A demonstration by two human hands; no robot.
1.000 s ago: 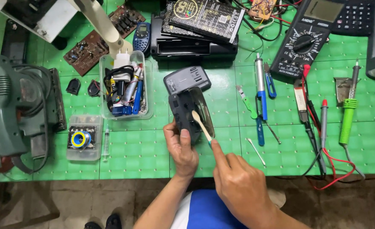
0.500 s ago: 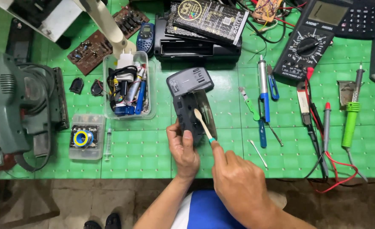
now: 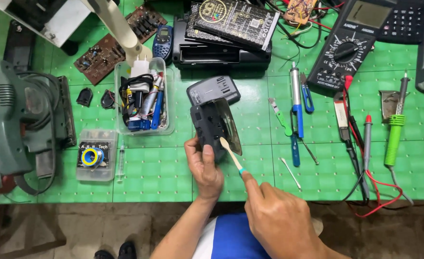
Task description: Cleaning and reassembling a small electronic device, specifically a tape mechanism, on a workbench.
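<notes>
Surface: green cutting-mat surface (image 3: 164,177) crowded with electronics repair tools, seen from above; bare floor shows below its near edge.
Left hand: the left hand (image 3: 204,168) is clamped on a small black plastic cassette-player-like device (image 3: 211,128), thumb up its front face, holding it tilted just above the surface near the middle.
Device lid: its grey hinged cover (image 3: 231,127) stands open to the right.
Right hand: the right hand (image 3: 276,218) is closed on the teal handle end of a small cream-coloured brush (image 3: 230,152); the brush head rests against the open lower part of the device.
Progress: brushing looks under way, judging by the open lid and the brush in contact. How clean the inside is cannot be told; closing the lid seems left to do.
Behind the device: a dark grey rounded plastic cover piece (image 3: 213,89) lies flat, just beyond it.
Left of it: a clear plastic tub (image 3: 144,96) of cables and batteries, and a small clear box holding a solder roll (image 3: 95,156).
Right of it: a blue-handled screwdriver (image 3: 295,112), a green-handled soldering iron (image 3: 394,129), and a black multimeter (image 3: 348,45) with red and black leads.
Far left: a grey-green power sander (image 3: 17,120).
</notes>
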